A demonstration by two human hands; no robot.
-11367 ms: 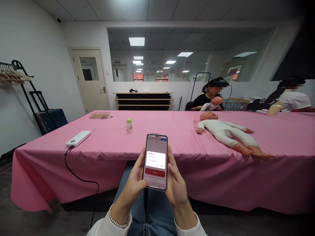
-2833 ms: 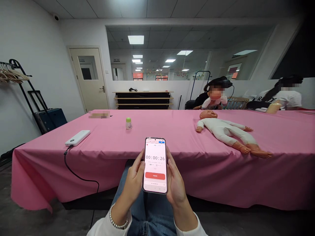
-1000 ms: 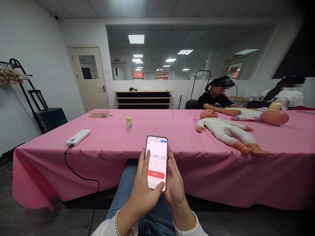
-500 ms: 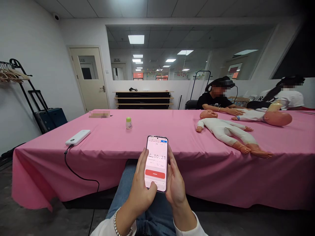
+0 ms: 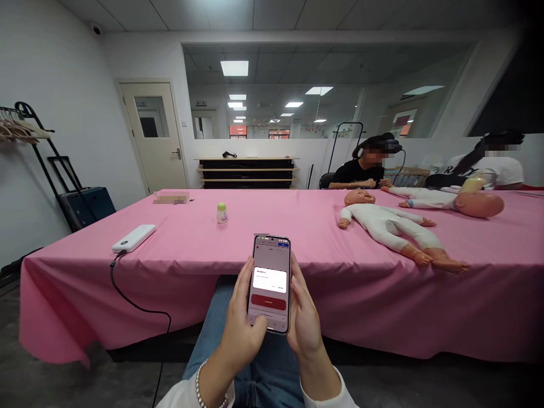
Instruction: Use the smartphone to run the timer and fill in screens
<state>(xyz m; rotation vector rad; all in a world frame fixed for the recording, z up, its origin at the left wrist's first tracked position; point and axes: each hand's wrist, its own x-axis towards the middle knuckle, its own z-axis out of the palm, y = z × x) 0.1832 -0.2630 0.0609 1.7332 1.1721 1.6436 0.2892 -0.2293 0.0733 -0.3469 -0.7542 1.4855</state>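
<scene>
A smartphone [image 5: 269,314] is held upright between my two hands over my lap, just in front of the table edge. Its screen is dimmed behind a white pop-up box, with a dark red button below. My left hand [image 5: 242,317] wraps the phone's left side, its thumb lying over the lower screen. Along the right edge, my right hand [image 5: 305,317] grips the phone with its fingers behind and beside it. A beaded bracelet is on my left wrist.
On the pink-covered table [image 5: 272,226] are a green-capped bottle [image 5: 221,213], a white power bank [image 5: 134,238] with a black cable, and a baby doll [image 5: 382,224]. A second doll [image 5: 476,203] lies behind it. Two people sit at the far right.
The phone's screen went from a bright timer page to a dimmed page with a pop-up box. Across the table, a person's hands have drawn back from the far doll.
</scene>
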